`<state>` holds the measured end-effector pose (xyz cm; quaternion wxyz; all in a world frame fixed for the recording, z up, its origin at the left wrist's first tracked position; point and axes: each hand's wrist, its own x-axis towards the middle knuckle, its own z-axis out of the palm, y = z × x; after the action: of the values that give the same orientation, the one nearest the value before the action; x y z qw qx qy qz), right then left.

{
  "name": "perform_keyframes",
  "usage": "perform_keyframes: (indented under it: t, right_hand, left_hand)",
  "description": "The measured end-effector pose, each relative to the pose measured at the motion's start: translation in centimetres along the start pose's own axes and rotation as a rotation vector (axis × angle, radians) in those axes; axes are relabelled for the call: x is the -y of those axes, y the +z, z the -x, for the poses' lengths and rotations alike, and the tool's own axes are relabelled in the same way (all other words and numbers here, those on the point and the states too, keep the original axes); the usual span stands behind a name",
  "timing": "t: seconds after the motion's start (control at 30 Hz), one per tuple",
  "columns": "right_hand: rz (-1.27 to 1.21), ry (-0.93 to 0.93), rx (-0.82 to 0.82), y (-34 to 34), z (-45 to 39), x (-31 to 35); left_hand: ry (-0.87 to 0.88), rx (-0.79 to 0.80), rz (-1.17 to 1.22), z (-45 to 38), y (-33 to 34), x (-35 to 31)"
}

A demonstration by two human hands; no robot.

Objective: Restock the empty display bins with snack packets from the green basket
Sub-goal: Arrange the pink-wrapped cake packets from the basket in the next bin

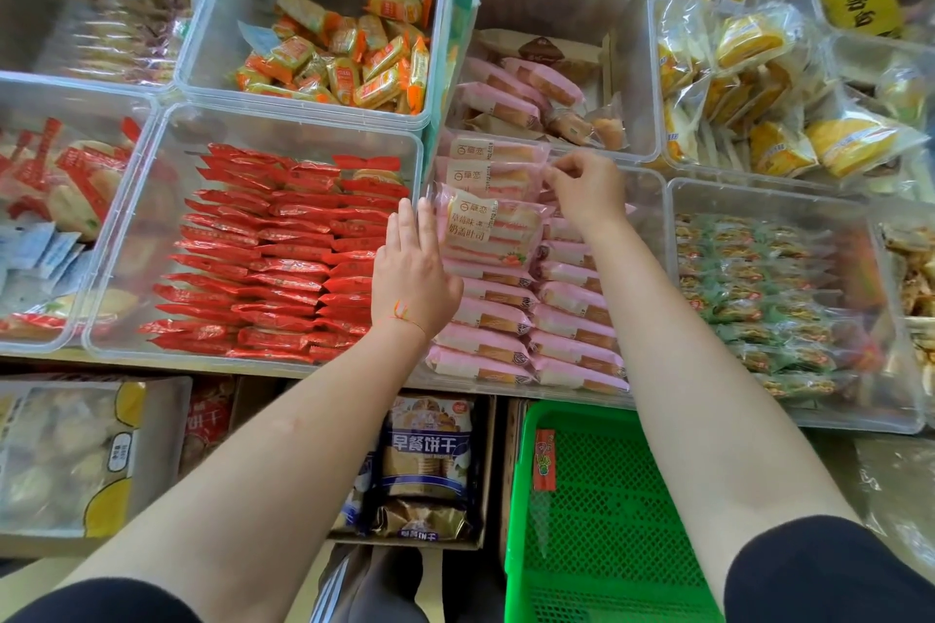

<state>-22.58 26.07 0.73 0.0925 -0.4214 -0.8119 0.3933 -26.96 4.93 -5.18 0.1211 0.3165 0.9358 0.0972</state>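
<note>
A clear display bin (652, 197) in the middle holds two rows of pink snack packets (511, 319). On top of the rows lies a tilted pink packet (488, 230) with printed label facing up. My left hand (412, 268) has straight fingers pressed against that packet's left edge. My right hand (587, 190) pinches the edge of a pink packet at the bin's far end. The green basket (607, 521) stands on the floor below, with only one small red packet (545, 460) on its mesh bottom.
Left of the pink bin stands a bin of red packets (273, 258); behind it a bin of orange packets (344, 61). A bin of green packets (764, 299) sits to the right, yellow cakes (759, 106) behind. A box of biscuit bags (427, 460) lies under the shelf.
</note>
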Motion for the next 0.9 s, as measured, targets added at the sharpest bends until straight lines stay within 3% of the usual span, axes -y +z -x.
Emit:
perform_keyframes:
  t: [0.1,0.23,0.4,0.57,0.67,0.77,0.83,0.9]
  right_hand:
    - [0.034,0.026,0.035,0.2,0.2,-0.8]
    - [-0.106,0.108,-0.029,-0.7,1.3,-1.7]
    - [-0.115,0.137,0.274,-0.4,3.2,-2.8]
    - [-0.164,0.109,0.149,0.5,3.4,-1.9]
    - [-0.055,0.101,0.101,0.9,3.6,-1.1]
    - [0.285,-0.052,-0.093,1.8,4.2,-0.8]
    - [0.522,-0.299,-0.266,2.8,5.1,-0.5]
    - [0.543,-0.579,-0.333,4.6,6.2,-0.2]
  left_hand:
    - [-0.001,-0.004,0.008,0.1,0.0,0.0]
    - [0.0,-0.014,0.032,0.1,-0.1,-0.1]
    - [0.033,-0.103,0.058,0.5,-0.1,-0.2]
    - [0.104,-0.081,-0.004,0.7,-0.2,-0.3]
    - [0.085,-0.047,-0.014,0.5,-0.2,-0.2]
    - [0.082,-0.05,0.005,0.6,-0.3,-0.3]
    - [0.067,-0.064,0.026,0.5,-0.1,-0.2]
    - [0.048,-0.076,0.035,0.4,0.1,-0.1]
